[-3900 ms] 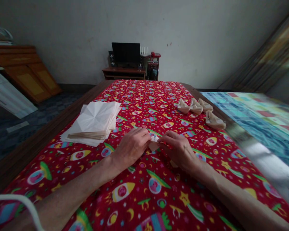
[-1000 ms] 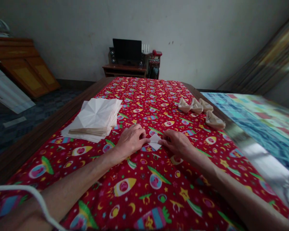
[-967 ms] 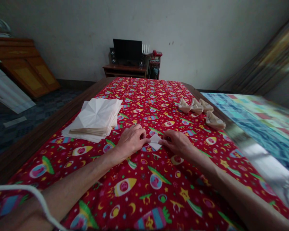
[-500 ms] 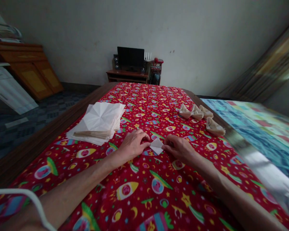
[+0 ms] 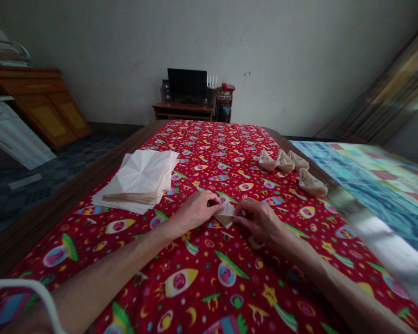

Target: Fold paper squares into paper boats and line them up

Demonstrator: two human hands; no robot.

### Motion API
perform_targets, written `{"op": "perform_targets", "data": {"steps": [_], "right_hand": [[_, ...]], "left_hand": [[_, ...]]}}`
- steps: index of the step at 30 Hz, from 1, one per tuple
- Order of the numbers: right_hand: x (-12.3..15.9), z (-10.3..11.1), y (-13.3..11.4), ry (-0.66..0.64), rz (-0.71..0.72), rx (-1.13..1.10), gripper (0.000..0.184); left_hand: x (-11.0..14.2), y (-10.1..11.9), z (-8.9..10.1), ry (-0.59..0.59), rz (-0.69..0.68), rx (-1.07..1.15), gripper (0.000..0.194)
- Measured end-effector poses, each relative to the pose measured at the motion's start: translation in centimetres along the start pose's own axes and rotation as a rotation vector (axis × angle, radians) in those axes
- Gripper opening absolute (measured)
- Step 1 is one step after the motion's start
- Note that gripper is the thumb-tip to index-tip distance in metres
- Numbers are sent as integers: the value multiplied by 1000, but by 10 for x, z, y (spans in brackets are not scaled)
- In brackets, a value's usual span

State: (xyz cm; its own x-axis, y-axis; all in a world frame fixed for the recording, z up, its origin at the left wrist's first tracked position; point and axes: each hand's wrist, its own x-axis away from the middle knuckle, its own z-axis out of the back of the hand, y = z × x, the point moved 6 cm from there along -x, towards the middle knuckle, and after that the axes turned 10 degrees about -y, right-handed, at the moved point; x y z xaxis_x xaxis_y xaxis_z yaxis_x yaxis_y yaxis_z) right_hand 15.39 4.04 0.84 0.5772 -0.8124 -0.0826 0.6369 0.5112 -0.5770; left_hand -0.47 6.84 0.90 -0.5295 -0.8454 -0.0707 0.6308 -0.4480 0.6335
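Note:
Between my two hands lies a small folded piece of white paper (image 5: 226,215) on the red patterned cloth. Its lower point faces me, and a flap on it stands slightly raised. My left hand (image 5: 198,208) pinches the left corner between thumb and fingers. At the right corner, the thumb and forefinger of my right hand (image 5: 259,218) are closed on the paper. To the left is a stack of creased white paper sheets (image 5: 142,174). Several folded paper boat-like shapes (image 5: 284,162) sit at the right, one (image 5: 311,182) nearer to me than the others.
The red cloth (image 5: 209,278) covers a dark wooden table (image 5: 90,178). A white cable (image 5: 31,284) crosses my left forearm. A bed (image 5: 369,185) stands to the right. At the back are a monitor (image 5: 187,82) and a red telephone (image 5: 227,87); a wooden cabinet (image 5: 52,102) is at the left.
The paper lay flat as a small diamond a second ago; now a flap is lifted and tan layers show beneath. My left fingers have moved in over its left corner. The view has shifted slightly.

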Motion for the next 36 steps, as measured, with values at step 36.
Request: {"op": "perform_targets", "data": {"steps": [36], "right_hand": [[9, 28, -11, 453, -56, -402, 22]], "left_hand": [[26, 25, 30, 333, -6, 264, 19]]}}
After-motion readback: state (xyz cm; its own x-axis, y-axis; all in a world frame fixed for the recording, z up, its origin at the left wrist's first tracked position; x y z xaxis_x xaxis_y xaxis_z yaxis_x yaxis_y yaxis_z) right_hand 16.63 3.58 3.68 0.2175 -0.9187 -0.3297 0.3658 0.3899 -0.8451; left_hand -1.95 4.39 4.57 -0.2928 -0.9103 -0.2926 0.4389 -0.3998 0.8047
